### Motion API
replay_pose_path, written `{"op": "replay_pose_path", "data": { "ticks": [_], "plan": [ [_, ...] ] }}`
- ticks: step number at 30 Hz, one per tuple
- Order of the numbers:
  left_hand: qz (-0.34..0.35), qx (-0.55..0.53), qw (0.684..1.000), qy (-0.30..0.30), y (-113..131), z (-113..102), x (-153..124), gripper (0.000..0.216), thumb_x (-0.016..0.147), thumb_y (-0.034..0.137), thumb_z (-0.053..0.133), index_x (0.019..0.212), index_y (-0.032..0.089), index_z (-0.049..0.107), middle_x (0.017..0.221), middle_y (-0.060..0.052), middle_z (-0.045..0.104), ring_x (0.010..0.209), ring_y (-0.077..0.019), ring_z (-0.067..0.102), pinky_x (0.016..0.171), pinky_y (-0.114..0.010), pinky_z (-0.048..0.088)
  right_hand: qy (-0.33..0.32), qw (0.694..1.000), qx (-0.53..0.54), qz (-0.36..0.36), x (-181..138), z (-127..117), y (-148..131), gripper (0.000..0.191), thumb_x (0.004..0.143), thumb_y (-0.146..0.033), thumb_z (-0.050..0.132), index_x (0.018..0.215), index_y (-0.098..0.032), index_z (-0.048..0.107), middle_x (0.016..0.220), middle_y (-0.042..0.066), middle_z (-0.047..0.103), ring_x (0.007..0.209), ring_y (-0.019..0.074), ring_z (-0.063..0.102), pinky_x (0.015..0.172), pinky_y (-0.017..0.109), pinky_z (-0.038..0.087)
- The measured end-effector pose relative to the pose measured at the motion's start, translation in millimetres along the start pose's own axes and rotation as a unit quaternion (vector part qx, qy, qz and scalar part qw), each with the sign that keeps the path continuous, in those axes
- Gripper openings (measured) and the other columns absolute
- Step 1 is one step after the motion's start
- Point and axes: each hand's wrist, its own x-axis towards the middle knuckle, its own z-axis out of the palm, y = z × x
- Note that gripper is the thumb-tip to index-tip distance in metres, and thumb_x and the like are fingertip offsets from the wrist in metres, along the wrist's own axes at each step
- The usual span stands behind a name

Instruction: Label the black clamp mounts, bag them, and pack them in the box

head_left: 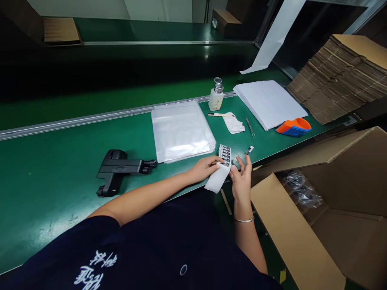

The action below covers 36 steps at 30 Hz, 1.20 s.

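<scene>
My left hand (205, 167) pinches a white strip of backing paper (222, 169) that carries several small dark labels, at the front edge of the green work surface (60, 169). My right hand (242, 177) is closed at the strip's right edge, fingers on it. One small dark label (249, 150) lies loose on the table just beyond my right fingers. A black plastic part (121, 169) with an arm lies to the left, untouched.
A stack of clear plastic bags (181, 131) lies beyond my hands. Farther back stand a pump bottle (216, 96), a brush (219, 114), a white cloth (234, 124), tweezers (250, 127), white sheets (269, 102) and an orange-blue tool (294, 127). An open carton (326, 209) sits at right, flat cardboard (341, 76) behind.
</scene>
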Motion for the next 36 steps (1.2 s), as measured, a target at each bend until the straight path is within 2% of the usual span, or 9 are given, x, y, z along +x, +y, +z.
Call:
{"op": "replay_pose_path", "data": {
  "ticks": [6,10,14,17,19,21,26,30,36],
  "plan": [
    [0.015,0.053,0.998,0.001,13.5,-17.8,-23.0,0.068,0.087,0.021,0.050,0.151,0.022,0.026,0.135,-0.010,0.062,0.121,-0.0231,0.060,0.103,-0.039,0.046,0.028,0.987,-0.088,-0.130,51.9,31.7,-9.5,0.077,0.080,-0.030,0.064,0.147,-0.032,0.028,0.149,0.013,0.039,0.092,0.0149,0.065,0.086,0.033,0.053],
    [-0.027,0.184,0.979,0.089,23.7,-92.0,-78.8,0.044,0.091,0.040,0.048,0.129,0.022,0.058,0.129,-0.008,0.066,0.121,-0.0281,0.060,0.107,-0.042,0.044,0.004,0.957,-0.245,-0.154,90.5,35.1,-7.2,0.074,0.079,-0.024,0.058,0.148,-0.024,0.031,0.147,0.021,0.037,0.087,0.0174,0.067,0.086,0.039,0.052],
    [-0.112,0.326,0.900,0.266,2.3,-186.8,-149.4,0.045,0.092,0.044,0.039,0.126,0.024,0.061,0.135,-0.006,0.061,0.130,-0.0298,0.051,0.112,-0.049,0.037,0.046,0.915,-0.328,-0.232,96.4,43.2,0.7,0.056,0.079,-0.028,0.061,0.133,-0.015,0.050,0.146,0.024,0.037,0.130,0.0343,0.047,0.105,0.056,0.038],
    [-0.135,0.319,0.907,0.238,-24.2,-217.9,-190.4,0.051,0.092,0.043,0.037,0.134,0.019,0.055,0.144,-0.009,0.053,0.136,-0.0282,0.044,0.116,-0.049,0.032,0.062,0.945,-0.226,-0.227,72.7,70.4,-2.5,0.034,0.085,-0.038,0.059,0.110,-0.016,0.063,0.138,0.020,0.049,0.134,0.0333,0.043,0.109,0.056,0.034],
    [-0.133,0.282,0.919,0.241,-36.4,-210.2,-205.2,0.053,0.093,0.039,0.033,0.137,0.015,0.051,0.145,-0.012,0.048,0.137,-0.0258,0.042,0.118,-0.047,0.031,-0.024,0.985,-0.108,-0.136,46.2,98.7,-7.5,0.030,0.088,-0.042,0.055,0.100,-0.016,0.066,0.129,0.016,0.059,0.125,0.0297,0.054,0.107,0.052,0.038],
    [-0.131,0.250,0.917,0.282,-41.8,-187.2,-210.1,0.051,0.094,0.032,0.031,0.139,0.013,0.047,0.144,-0.014,0.046,0.139,-0.0239,0.039,0.119,-0.046,0.028,-0.143,0.988,-0.034,-0.043,14.4,129.5,-12.0,0.028,0.087,-0.043,0.058,0.091,-0.017,0.067,0.121,0.014,0.065,0.119,0.0287,0.059,0.106,0.051,0.039],
    [-0.124,0.182,0.920,0.325,-35.7,-127.8,-205.7,0.050,0.094,0.025,0.032,0.142,0.013,0.038,0.152,-0.015,0.033,0.146,-0.0244,0.025,0.122,-0.048,0.021,-0.370,0.920,-0.123,-0.046,-49.9,183.7,-14.4,0.020,0.082,-0.036,0.064,0.069,-0.022,0.063,0.124,0.008,0.065,0.133,0.0286,0.045,0.113,0.051,0.027],
    [-0.111,0.149,0.927,0.325,-30.7,-114.2,-204.3,0.048,0.095,0.023,0.034,0.143,0.017,0.036,0.153,-0.014,0.033,0.147,-0.0258,0.022,0.122,-0.050,0.021,-0.417,0.880,-0.220,-0.056,-56.7,198.0,-11.0,0.020,0.080,-0.035,0.062,0.064,-0.023,0.062,0.116,0.007,0.067,0.125,0.0289,0.049,0.110,0.052,0.029],
    [-0.102,0.130,0.926,0.341,-32.4,-114.1,-203.7,0.049,0.094,0.021,0.035,0.143,0.020,0.036,0.153,-0.012,0.033,0.147,-0.0269,0.022,0.122,-0.052,0.022,-0.435,0.860,-0.260,-0.054,-49.6,200.8,-13.8,0.018,0.078,-0.034,0.062,0.064,-0.023,0.065,0.112,0.007,0.067,0.115,0.0280,0.053,0.103,0.049,0.035]
  ]
}}
